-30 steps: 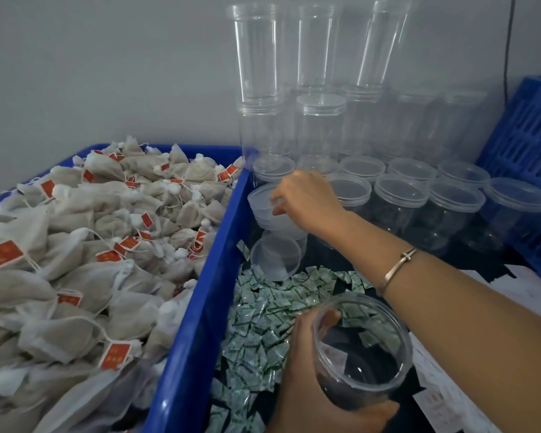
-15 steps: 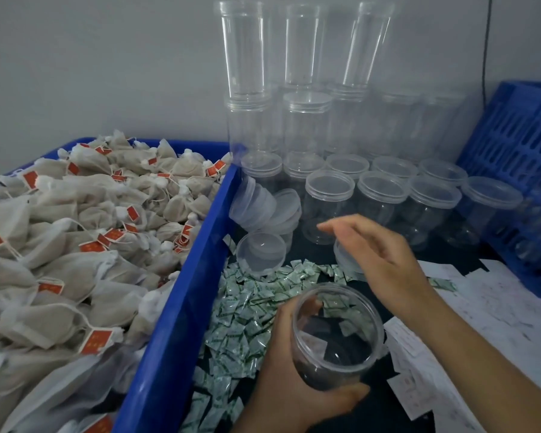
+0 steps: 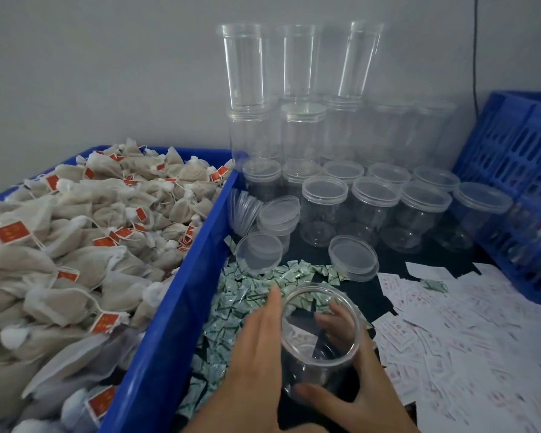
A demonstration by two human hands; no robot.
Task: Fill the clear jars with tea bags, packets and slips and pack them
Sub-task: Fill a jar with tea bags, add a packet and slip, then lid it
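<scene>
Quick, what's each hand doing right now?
Left hand: open, fingers straight alongside the open clear jar.
Right hand: grip closed round that jar.

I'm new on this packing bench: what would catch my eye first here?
A heap of tea bags with red tags fills the blue bin on the left. Clear jars stand stacked against the back wall, and the right hand grips an open jar at front centre.
</scene>
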